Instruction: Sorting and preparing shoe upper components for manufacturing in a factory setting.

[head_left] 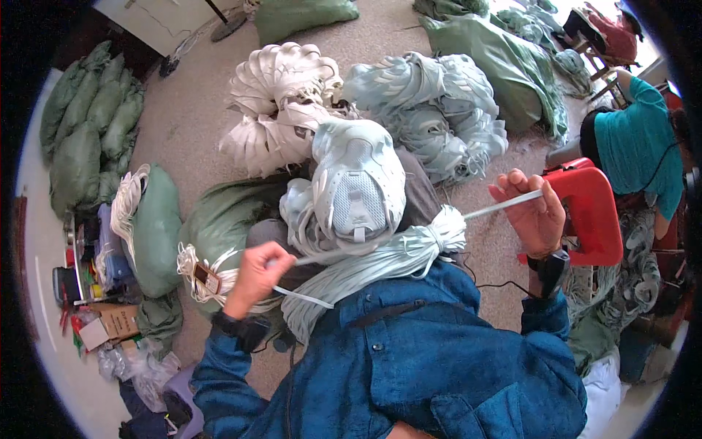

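Note:
A thick bundle of pale blue-white shoelaces lies across my lap, tied near its right end. My left hand, closed in a pinch, grips a flat pale shoelace whose loose tail hangs over the bundle. Out to the right, my right hand has curled fingers, with a stretched pale lace end pinched at the thumb side. Whether both hands hold one lace I cannot tell, as the bundle hides the middle. Just beyond the bundle, a pale blue-white shoe upper rests at my knees, toe away from me, touched by neither hand.
Stacked white uppers and pale blue uppers lie on the floor ahead. A red plastic stool stands at right, near a person in teal. Green sacks pile at left; a small phone lies on white laces.

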### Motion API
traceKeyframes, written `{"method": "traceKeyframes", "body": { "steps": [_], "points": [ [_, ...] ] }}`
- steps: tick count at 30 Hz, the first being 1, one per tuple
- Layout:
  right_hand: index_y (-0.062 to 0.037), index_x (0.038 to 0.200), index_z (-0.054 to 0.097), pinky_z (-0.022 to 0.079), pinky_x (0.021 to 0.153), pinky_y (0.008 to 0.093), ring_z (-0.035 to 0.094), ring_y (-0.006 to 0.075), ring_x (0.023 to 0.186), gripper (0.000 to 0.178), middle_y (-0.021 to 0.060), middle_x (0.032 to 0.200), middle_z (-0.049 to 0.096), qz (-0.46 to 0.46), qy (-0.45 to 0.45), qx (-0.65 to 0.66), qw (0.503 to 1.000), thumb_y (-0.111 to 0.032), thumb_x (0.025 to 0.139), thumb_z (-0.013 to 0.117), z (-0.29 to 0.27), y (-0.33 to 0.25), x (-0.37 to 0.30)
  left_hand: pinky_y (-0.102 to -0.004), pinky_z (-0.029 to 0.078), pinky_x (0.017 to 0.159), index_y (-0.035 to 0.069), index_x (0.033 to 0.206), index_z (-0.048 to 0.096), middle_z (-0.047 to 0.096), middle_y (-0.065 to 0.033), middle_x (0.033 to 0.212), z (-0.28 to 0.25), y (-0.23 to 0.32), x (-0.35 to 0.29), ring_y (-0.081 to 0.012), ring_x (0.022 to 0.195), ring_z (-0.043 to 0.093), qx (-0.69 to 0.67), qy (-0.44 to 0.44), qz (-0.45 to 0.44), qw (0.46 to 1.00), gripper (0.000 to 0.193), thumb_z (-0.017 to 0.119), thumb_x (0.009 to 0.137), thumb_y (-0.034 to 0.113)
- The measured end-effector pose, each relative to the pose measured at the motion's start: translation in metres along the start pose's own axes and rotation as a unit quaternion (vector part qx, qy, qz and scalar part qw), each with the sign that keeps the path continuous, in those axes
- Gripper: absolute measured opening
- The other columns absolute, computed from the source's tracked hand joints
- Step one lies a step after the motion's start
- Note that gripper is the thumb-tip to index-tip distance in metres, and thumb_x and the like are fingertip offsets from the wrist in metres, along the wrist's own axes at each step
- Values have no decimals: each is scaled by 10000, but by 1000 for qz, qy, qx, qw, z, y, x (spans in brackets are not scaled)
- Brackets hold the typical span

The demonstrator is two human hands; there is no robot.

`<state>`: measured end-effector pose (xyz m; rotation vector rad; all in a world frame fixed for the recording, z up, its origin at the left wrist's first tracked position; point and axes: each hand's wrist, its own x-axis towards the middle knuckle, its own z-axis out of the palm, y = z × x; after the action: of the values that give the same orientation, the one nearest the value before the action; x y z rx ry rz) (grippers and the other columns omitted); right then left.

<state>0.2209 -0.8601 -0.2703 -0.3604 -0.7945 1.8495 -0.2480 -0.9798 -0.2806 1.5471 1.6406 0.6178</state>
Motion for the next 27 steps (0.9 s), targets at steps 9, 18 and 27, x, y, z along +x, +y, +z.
{"method": "traceKeyframes", "body": {
  "steps": [9, 18, 27],
  "points": [
    [-41, 880, 623, 529, 772, 319, 645, 177, 793, 303, 75, 886, 660, 101, 112, -108, 983, -274, 1035, 505, -8, 78, 43, -387, 488, 666, 33, 843, 609, 615, -127, 847, 21, 41, 19, -326, 805, 622, 280, 8, 206, 938, 194, 761, 768, 127],
    [9, 830, 674, 474, 889, 292, 606, 136, 975, 233, 133, 1137, 682, 227, -66, -201, 951, -116, 947, 516, 53, 130, 45, -471, 360, 1082, 43, 1314, 547, 521, -169, 1356, 82, -9, 91, -365, 1257, 491, 172, 186, 246, 936, 411, 562, 903, 67],
    [27, 1015, 709, 523, 822, 265, 656, 114, 864, 256, 80, 994, 721, 240, 13, -218, 946, -162, 994, 537, 32, 132, 38, -417, 472, 884, 25, 1141, 604, 598, -159, 1098, 94, 36, 62, -333, 1010, 591, 193, 199, 261, 925, 316, 670, 846, 116]
  ]
}}
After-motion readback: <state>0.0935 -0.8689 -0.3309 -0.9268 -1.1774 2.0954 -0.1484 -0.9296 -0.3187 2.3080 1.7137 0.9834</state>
